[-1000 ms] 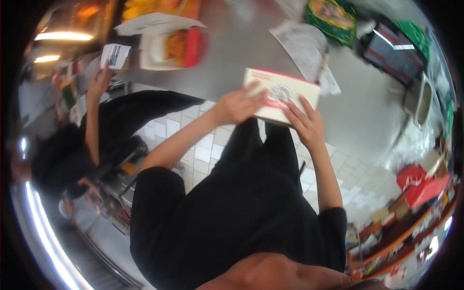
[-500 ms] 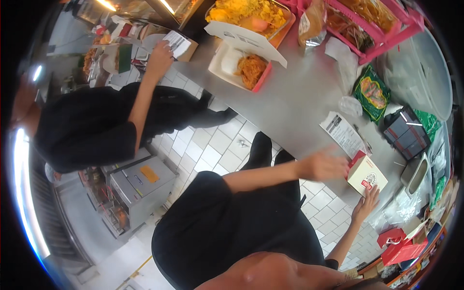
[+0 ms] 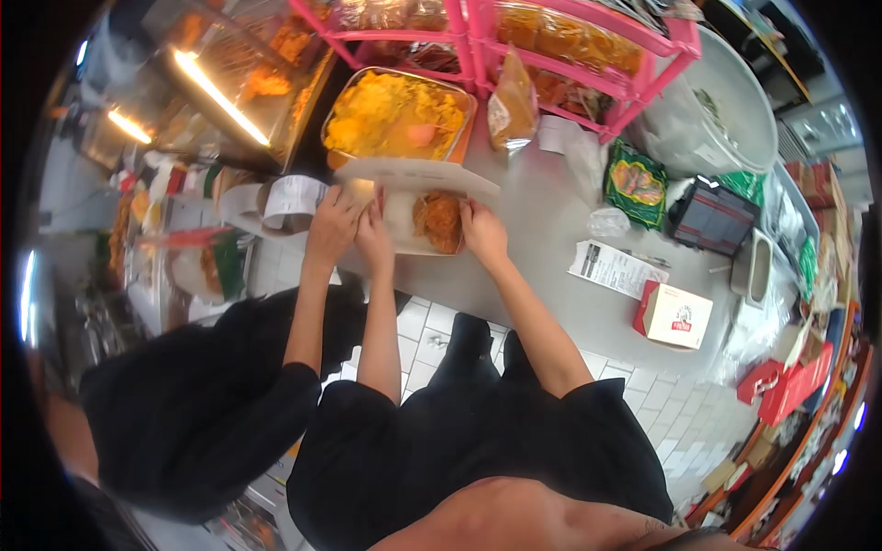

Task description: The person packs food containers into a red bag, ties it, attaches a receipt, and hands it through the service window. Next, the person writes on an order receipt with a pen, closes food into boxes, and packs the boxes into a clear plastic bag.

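Observation:
An open cardboard meal box stands near the edge of the metal counter, its lid raised at the back. White rice lies in its left part and a piece of fried chicken in its right. My left hand grips the box's left side wall. On the opposite wall, my right hand pinches the rim beside the chicken. Both thumbs and some fingers are partly hidden. A closed cream and red box rests at the counter's right end, untouched.
A co-worker's hand is close beside my left hand, near a paper slip. Behind the box sits a tray of yellow food. Pink racks stand farther back. A printed receipt and a dark tablet lie right.
Both my hands have left the closed cream and red box and moved left to the open meal box, taking hold of its sides. My view has shifted left.

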Available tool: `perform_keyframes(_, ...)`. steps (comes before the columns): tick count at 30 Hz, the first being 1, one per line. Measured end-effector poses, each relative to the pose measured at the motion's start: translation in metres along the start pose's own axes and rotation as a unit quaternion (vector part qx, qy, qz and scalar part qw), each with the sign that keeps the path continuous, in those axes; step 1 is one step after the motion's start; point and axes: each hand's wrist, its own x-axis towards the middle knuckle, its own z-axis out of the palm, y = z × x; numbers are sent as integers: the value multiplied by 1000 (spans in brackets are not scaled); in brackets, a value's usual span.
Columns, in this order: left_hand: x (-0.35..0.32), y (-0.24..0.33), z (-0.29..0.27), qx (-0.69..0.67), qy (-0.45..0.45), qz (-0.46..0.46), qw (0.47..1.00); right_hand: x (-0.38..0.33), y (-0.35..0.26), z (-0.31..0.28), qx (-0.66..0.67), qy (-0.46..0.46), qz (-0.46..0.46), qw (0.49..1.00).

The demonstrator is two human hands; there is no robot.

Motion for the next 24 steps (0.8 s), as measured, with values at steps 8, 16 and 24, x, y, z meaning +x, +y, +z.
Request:
perform_keyframes(8, -88, 26, 23, -108, -322, -108, 934, -97, 126, -89, 125, -11, 60, 990)
perform_keyframes(16, -167, 106, 51, -131, -190, 13, 973, -161, 142, -211, 221, 130, 164, 952)
perform_keyframes(24, -114, 174, 70, 50, -779, 165, 603, -166, 124, -253, 109, -103, 60, 987)
